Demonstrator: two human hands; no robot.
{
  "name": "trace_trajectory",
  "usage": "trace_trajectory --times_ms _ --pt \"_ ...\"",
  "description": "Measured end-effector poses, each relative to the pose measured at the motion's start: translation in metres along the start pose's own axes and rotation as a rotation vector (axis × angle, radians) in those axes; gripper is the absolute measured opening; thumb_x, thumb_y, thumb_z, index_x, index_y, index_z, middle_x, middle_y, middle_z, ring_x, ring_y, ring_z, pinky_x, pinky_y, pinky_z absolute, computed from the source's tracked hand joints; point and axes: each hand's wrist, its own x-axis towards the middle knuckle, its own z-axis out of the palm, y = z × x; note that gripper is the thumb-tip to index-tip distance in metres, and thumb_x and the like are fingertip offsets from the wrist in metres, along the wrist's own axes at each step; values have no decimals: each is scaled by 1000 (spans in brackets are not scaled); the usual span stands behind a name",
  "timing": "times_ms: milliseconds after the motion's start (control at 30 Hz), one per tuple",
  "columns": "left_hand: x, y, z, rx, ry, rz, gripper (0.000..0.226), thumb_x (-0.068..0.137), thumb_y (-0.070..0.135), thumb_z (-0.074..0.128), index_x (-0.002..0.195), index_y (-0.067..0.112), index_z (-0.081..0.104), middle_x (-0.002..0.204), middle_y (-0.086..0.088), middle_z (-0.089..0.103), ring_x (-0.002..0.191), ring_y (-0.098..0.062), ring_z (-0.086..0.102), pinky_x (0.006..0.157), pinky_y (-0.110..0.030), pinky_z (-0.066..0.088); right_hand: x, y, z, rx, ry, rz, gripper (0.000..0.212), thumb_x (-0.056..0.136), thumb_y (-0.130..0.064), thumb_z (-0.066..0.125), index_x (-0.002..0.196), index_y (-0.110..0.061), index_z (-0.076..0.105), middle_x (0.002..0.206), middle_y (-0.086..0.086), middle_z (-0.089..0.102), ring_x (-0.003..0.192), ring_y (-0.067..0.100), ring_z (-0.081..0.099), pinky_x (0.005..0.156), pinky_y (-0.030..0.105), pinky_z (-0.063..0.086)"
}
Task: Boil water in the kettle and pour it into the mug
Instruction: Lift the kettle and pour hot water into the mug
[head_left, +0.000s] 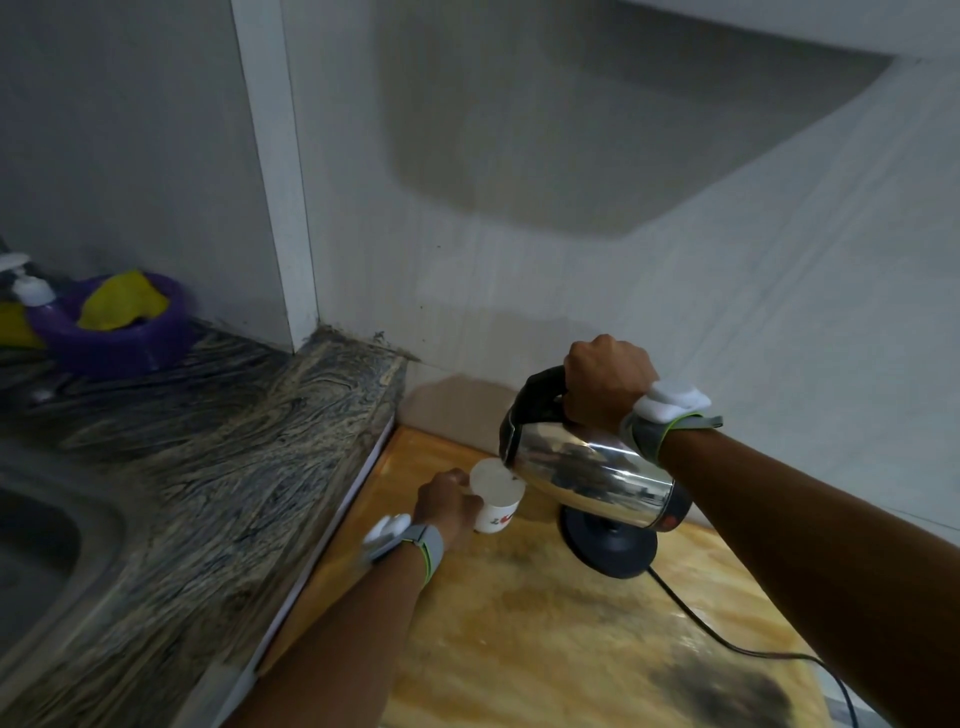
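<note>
The right hand (608, 382) covers most of the black handle of the tilted shiny steel kettle (592, 475), so its fingers cannot be seen. The kettle body hides part of the round black base (608, 545) beneath it and the far rim of the white printed mug (496, 499). Whether water runs from the spout is too blurred to tell. The left hand (447, 506) hides the mug's near side. The steel sink (36, 545) is cut off at the left edge, and the black cord (727, 644) leaves at the bottom.

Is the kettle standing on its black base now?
No, the right hand holds the kettle tilted above the base, spout over the mug.
</note>
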Motion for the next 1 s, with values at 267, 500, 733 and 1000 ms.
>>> trace_trajectory --times_ms 267,500,733,1000 --pt "-3 2 -1 22 14 3 46 96 17 62 141 15 61 134 -20 68 122 -39 65 97 -40 58 2 4 6 -7 -3 -27 31 58 -40 67 64 -22 43 54 -4 30 42 19 33 48 27 34" --pt "-9 2 0 52 19 39 48 97 18 64 144 13 60 138 -19 66 124 -37 66 101 -41 57 1 5 4 -14 23 -37 35 59 -36 68 58 -22 36 53 -4 30 40 15 29 46 25 32" --pt "-11 3 -2 66 17 57 49 97 18 65 146 12 59 139 -17 67 125 -37 66 102 -40 57 2 3 3 -29 50 -30 30 60 -34 71 61 -20 44 52 -5 28 39 13 23 45 23 25" --pt "-16 5 -4 103 -5 86 50 98 15 60 148 11 55 146 -19 61 131 -38 61 104 -42 56 3 4 4 -19 47 -58 32 59 -36 71 63 -22 42 52 -6 27 39 12 24 44 20 20"
